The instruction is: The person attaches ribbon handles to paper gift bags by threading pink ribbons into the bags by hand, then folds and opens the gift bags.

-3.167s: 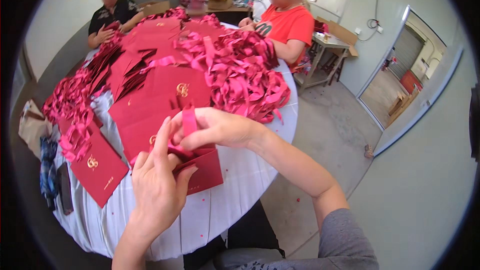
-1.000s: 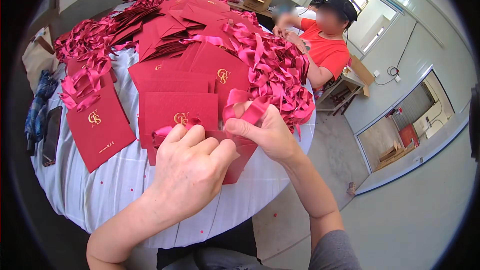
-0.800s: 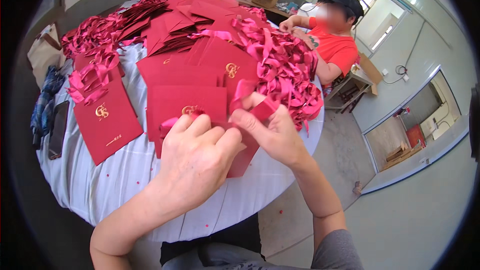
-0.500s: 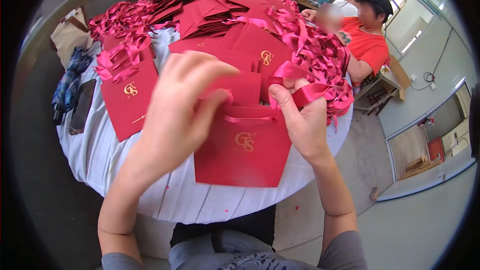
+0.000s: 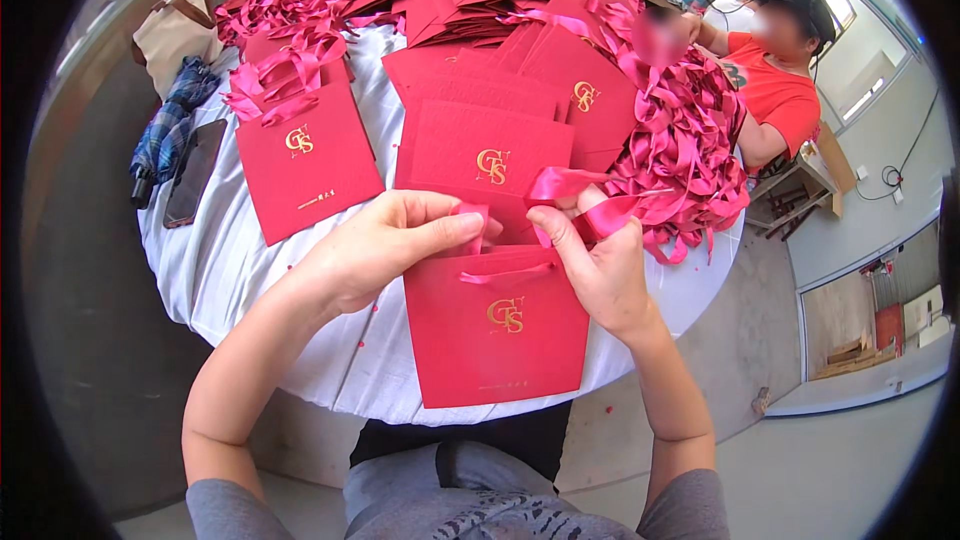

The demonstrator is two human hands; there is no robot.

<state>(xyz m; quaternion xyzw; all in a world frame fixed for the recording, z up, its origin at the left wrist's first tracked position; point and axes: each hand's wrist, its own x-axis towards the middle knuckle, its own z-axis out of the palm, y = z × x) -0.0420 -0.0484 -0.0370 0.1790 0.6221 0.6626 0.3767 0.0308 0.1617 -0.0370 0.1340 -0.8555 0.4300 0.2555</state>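
Note:
A small red paper gift bag (image 5: 498, 355) with a gold emblem lies in front of me at the table's near edge. A pink ribbon (image 5: 506, 276) crosses its front just below the top edge. At the bag's upper left, my left hand (image 5: 385, 248) pinches a short pink ribbon end (image 5: 474, 225) between thumb and fingers. My right hand (image 5: 610, 275), by the upper right corner, is closed on a looped pink satin ribbon (image 5: 565, 183). Its rear fingers are partly hidden by the ribbon. Behind the bag lie more flat red bags (image 5: 490, 145), overlapping.
The round table wears a white cloth (image 5: 350, 350). Finished-looking bags with ribbon handles (image 5: 310, 162) lie left, beside a phone (image 5: 193, 175), a folded blue umbrella (image 5: 172, 130) and a cream bag (image 5: 178, 35). Loose ribbons (image 5: 690, 140) heap at right, near a person in red (image 5: 775, 90).
My left hand came down from a blurred, raised position and now pinches the ribbon end at the bag's top. The right hand keeps its ribbon. The whole view shifted slightly.

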